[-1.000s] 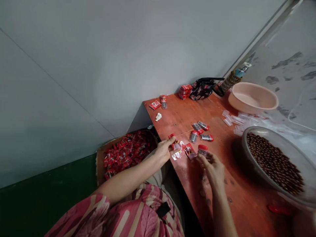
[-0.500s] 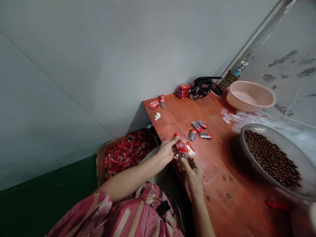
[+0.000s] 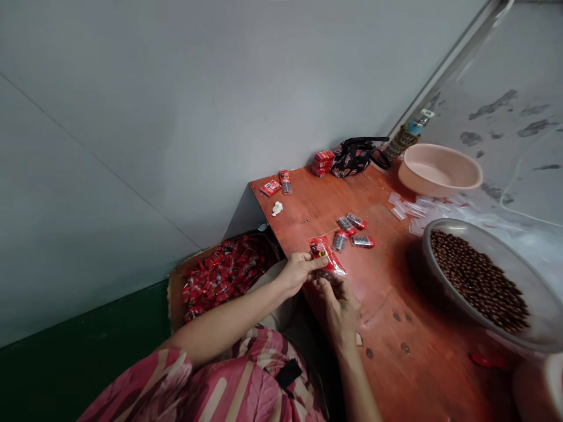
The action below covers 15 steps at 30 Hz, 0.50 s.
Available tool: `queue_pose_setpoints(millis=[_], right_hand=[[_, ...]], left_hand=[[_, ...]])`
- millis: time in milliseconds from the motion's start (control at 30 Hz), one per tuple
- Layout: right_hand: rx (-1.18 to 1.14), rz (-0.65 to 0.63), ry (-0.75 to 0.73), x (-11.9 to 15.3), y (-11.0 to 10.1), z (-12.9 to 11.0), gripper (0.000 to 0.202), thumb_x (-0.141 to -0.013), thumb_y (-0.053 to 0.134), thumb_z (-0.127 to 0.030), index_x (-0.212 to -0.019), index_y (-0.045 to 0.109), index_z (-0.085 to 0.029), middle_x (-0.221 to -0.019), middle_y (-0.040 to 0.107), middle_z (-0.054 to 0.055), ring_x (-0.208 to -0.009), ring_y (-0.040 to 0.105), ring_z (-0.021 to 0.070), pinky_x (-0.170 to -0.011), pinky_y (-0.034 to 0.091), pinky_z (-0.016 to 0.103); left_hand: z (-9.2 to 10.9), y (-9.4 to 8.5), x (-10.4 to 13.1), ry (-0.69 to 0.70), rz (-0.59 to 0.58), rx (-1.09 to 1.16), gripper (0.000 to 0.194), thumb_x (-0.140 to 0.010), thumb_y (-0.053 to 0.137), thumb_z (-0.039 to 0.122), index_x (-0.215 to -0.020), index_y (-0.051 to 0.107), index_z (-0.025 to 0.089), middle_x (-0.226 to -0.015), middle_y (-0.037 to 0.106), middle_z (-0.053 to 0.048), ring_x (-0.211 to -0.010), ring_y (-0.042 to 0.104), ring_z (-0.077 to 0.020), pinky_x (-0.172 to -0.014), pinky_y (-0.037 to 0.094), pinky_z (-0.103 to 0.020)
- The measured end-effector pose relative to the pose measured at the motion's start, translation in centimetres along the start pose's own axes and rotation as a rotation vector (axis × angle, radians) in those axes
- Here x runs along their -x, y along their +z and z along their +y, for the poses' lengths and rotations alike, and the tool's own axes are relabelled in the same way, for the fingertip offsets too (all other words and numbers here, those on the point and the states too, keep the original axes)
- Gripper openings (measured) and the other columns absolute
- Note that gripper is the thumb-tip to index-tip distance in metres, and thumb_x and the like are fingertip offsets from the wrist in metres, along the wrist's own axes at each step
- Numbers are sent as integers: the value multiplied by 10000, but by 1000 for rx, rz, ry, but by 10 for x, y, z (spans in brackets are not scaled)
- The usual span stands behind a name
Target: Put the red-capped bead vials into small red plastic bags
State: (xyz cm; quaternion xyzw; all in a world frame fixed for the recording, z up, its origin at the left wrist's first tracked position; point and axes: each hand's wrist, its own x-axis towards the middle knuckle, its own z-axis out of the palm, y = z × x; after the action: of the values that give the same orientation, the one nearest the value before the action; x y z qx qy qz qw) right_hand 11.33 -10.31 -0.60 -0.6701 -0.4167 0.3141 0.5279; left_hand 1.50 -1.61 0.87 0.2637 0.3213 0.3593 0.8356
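Observation:
Near the table's front edge, my left hand [image 3: 299, 274] pinches a small red plastic packet [image 3: 319, 247], its thumb lying across the front. My right hand [image 3: 343, 309] is closed at the packet's lower end, on a small clear jar of dark balls [image 3: 326, 274]. The jar is mostly covered by the packet and fingers, and I cannot tell whether it sits inside the packet or behind it. Another red packet [image 3: 338, 264] seems to lie just behind my hands. Several red-capped jars [image 3: 340, 240] of dark balls rest on the table beyond.
A grey basin [image 3: 534, 275] of brown balls stands right, with clear plastic tubes [image 3: 413, 209] and a pink basin [image 3: 440, 181] behind. A cardboard box [image 3: 176, 293] of red packets is below left. A dark floral bag [image 3: 347, 159] and red boxes [image 3: 323, 162] stand by the wall.
The red packet now stands in front of the jar, whose red cap no longer shows. My left thumb has moved across the packet. My right hand stays low at the jar.

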Motion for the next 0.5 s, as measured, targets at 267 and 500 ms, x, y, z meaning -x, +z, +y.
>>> queue_pose_setpoints(millis=[267, 500], right_hand=[[-360, -136, 132, -6, -2, -2, 186, -739, 637, -313, -864, 622, -176, -684, 595, -7, -567, 528, 118, -509, 426, 228], [-352, 0, 105, -5, 6, 1, 228, -726, 656, -292, -907, 570, -183, -696, 609, -9, -574, 548, 118, -508, 441, 232]], left_hand=[[11, -9, -2, -85, -156, -131, 324, -529, 782, 326, -651, 641, 61, -574, 627, -48, -463, 552, -99, -478, 421, -211], [3, 1, 4, -69, -53, -63, 342, -556, 765, 342, -708, 637, 63, -605, 632, -52, -485, 568, -120, -489, 446, -238]])
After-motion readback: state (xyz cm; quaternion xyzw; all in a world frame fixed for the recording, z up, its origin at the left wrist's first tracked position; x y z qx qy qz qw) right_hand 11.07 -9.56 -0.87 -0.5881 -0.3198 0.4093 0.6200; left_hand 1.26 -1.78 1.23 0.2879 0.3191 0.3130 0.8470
